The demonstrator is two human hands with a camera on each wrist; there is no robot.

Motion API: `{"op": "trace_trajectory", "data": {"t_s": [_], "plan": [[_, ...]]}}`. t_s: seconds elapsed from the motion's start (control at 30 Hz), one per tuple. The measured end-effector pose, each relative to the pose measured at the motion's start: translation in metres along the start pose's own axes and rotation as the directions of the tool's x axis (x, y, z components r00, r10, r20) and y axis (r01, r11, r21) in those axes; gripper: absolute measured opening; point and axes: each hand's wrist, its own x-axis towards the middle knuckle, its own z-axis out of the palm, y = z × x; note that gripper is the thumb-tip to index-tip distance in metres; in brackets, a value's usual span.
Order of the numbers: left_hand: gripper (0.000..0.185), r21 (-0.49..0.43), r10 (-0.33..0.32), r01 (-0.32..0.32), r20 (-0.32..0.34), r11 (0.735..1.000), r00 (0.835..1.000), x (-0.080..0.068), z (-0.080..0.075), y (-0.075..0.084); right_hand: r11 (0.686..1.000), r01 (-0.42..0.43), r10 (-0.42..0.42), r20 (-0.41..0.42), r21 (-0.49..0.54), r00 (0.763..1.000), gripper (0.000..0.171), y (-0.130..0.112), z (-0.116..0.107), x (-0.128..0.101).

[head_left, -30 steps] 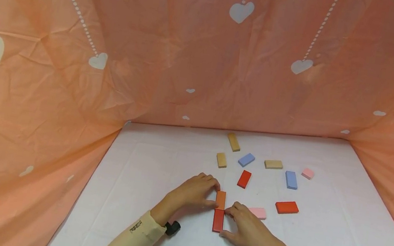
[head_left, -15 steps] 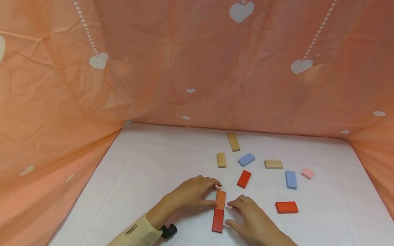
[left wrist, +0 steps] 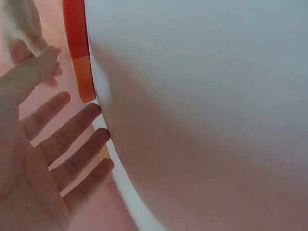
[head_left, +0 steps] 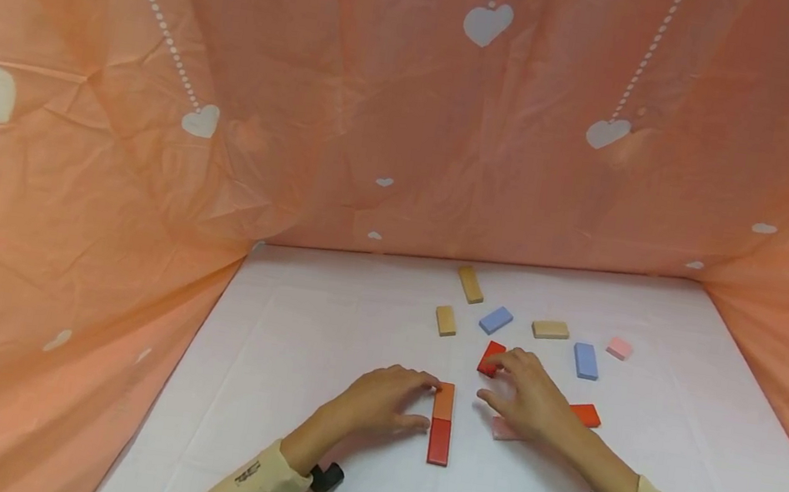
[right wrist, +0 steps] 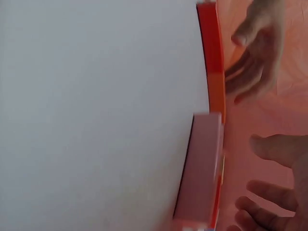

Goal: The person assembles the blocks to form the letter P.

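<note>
An orange block (head_left: 443, 402) and a red block (head_left: 438, 442) lie end to end in a line on the white table (head_left: 319, 353). My left hand (head_left: 427, 404) rests beside them with relaxed fingers (left wrist: 67, 139), its fingertips against the orange block (left wrist: 84, 79). Farther back and to the right, my right hand (head_left: 493, 377) reaches out with straight, spread fingers, and its fingertips touch a second red block (head_left: 490, 358). A pink block (head_left: 503, 431) lies under that hand's wrist and shows close up as the pink block (right wrist: 199, 163) in the right wrist view.
Loose blocks lie behind the hands: three tan ones (head_left: 470, 284), two blue ones (head_left: 585, 360), a small pink one (head_left: 618, 348), and a red one (head_left: 586, 413) half hidden by my right hand. Peach heart-print cloth (head_left: 149, 161) walls the table on three sides.
My right hand left the orange-and-red line and moved back and right to the far red block, uncovering the pink block. My left hand stayed at the orange block.
</note>
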Motion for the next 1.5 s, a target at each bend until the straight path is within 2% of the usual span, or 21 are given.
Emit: {"op": "trace_trajectory", "data": {"t_s": [0.17, 0.4, 0.57, 0.93, 1.27, 1.5], "plan": [[0.063, 0.012, -0.013, 0.013, -0.016, 1.0, 1.0, -0.001, 0.003, 0.003, 0.998, -0.068, 0.069, -0.013, 0.008, 0.998, 0.045, 0.011, -0.004, 0.011], [0.064, 0.056, -0.019, 0.02, -0.034, 0.998, 0.999, 0.0, 0.005, 0.01, 0.985, -0.17, 0.169, 0.042, 0.02, 0.985, 0.06, 0.022, -0.001, 0.02], [0.067, 0.089, -0.026, 0.03, -0.044, 0.996, 0.999, 0.0, 0.007, 0.015, 0.979, -0.205, 0.204, 0.065, 0.016, 0.977, 0.068, 0.025, -0.001, 0.023], [0.07, 0.136, -0.049, 0.054, -0.041, 0.989, 0.998, 0.001, 0.01, 0.018, 0.972, -0.233, 0.232, 0.112, -0.003, 0.966, 0.068, 0.027, -0.001, 0.027], [0.062, 0.198, -0.031, 0.045, -0.072, 0.979, 0.997, 0.001, 0.012, 0.018, 0.979, -0.203, 0.203, 0.108, -0.019, 0.973, 0.063, 0.028, -0.002, 0.029], [0.06, 0.201, -0.033, 0.047, -0.073, 0.978, 0.997, 0.0, 0.012, 0.019, 0.981, -0.196, 0.194, 0.13, 0.003, 0.972, 0.062, 0.025, -0.001, 0.031]]}}
